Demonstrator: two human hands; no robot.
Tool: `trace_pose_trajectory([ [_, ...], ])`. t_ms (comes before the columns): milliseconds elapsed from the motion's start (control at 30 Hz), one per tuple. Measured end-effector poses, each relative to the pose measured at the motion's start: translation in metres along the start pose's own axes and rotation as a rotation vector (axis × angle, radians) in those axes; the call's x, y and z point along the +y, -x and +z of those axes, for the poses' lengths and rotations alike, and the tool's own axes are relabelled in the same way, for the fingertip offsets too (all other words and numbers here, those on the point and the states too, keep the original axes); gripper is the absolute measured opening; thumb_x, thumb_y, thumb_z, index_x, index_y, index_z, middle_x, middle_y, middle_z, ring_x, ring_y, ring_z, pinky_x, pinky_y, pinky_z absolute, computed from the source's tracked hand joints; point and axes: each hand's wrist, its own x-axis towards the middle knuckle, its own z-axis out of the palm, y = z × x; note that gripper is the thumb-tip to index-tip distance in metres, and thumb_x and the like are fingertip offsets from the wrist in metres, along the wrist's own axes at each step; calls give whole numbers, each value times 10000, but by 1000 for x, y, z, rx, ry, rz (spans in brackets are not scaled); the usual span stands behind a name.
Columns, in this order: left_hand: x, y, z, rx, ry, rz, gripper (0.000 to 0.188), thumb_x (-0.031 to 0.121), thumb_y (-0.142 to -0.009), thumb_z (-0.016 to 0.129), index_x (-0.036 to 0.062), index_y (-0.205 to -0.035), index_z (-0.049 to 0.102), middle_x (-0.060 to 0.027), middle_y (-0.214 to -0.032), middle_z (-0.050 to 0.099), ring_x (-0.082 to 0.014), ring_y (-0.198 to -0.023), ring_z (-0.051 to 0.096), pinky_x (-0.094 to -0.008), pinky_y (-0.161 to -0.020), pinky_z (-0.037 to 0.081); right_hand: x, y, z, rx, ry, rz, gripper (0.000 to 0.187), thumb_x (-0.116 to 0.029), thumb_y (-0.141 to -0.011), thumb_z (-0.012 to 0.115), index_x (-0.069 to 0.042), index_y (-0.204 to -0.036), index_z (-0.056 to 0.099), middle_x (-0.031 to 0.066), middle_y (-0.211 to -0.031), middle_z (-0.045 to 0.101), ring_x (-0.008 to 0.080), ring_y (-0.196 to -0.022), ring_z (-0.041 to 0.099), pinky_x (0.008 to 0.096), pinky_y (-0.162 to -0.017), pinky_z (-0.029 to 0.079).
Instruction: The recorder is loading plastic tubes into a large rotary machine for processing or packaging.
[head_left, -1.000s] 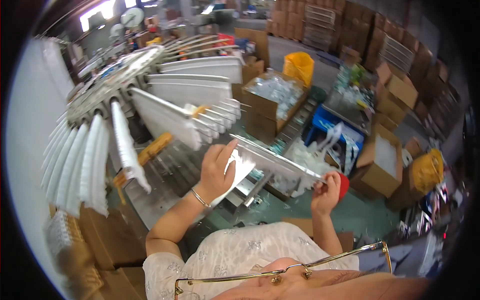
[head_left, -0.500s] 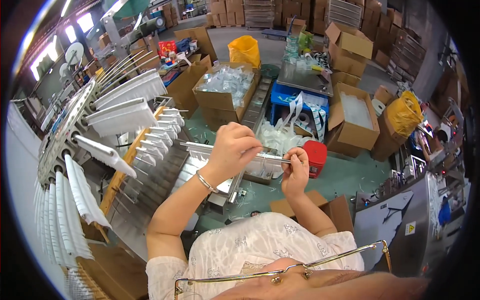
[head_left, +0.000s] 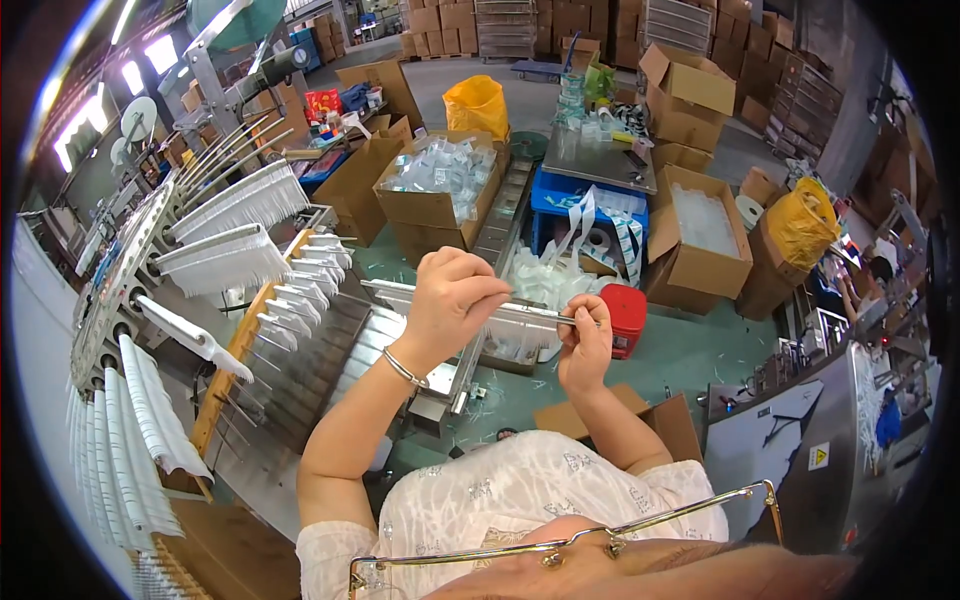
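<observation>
A thin metal rod (head_left: pixel 535 313) crosses in front of my body, a row of small white pieces hanging along it. My right hand (head_left: pixel 585 350) grips the rod's right end between thumb and curled fingers. Over its middle, my left hand (head_left: pixel 450 300) is closed in a pinch. Whatever lies between those fingertips is too small to make out. Further left, a wooden bar (head_left: pixel 232 370) carries several rods with white pieces. Beside it stands a large wheel-like rack (head_left: pixel 135 265), its rods loaded with long rows of white pieces (head_left: pixel 225 262).
Beyond my hands are a carton of clear packets (head_left: pixel 390 208), a blue table with a metal top (head_left: pixel 600 163) and loose white strips (head_left: pixel 545 272). Right of these are a red container (head_left: pixel 624 318) and an open carton (head_left: pixel 685 268). A metal machine (head_left: pixel 800 440) stands near right.
My left hand has shifted slightly left along the rod, still pinched. My right hand keeps its hold on the rod's end. The whole view has tilted a little.
</observation>
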Motion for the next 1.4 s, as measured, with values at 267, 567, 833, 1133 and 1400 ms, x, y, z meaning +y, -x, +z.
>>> trace_pose_trajectory([
  [267,-60,24,-43,262,-368,-355,164,101,-803,616,57,-955,659,-75,-774,583,-224,-749,551,-339,-681,433,-23,-28,-18,85,39,-45,107,-114,-901,465,-42,-958,520,10,-737,502,50,-577,410,183,-509,319],
  [567,-99,35,-10,248,696,-824,181,63,-888,506,31,-1049,581,15,-746,545,-41,-632,465,-180,-565,383,-27,-97,-24,11,159,-23,131,-161,-931,430,-87,-896,531,-6,-675,507,35,-485,431,162,-381,268],
  [833,-153,-6,-26,665,363,-701,146,64,-899,518,32,-1039,541,-9,-726,547,-62,-607,483,-202,-550,398,41,-230,13,-423,-98,127,206,-192,-939,415,-20,-877,510,82,-654,532,166,-534,490,272,-490,386],
  [1133,-203,-56,-75,769,-751,-470,460,-7,-836,475,126,-1276,495,-140,-779,498,-319,-749,502,-416,-714,403,144,-344,131,-541,-421,234,206,-224,-936,447,-49,-860,526,65,-636,522,155,-543,477,268,-501,349],
  [1400,-191,-52,-65,805,-965,-597,523,37,-825,477,34,-1337,374,-160,-907,466,-333,-850,461,-426,-805,374,145,-350,189,-751,-442,292,205,-228,-947,473,-39,-932,550,74,-707,589,130,-568,486,246,-548,397],
])
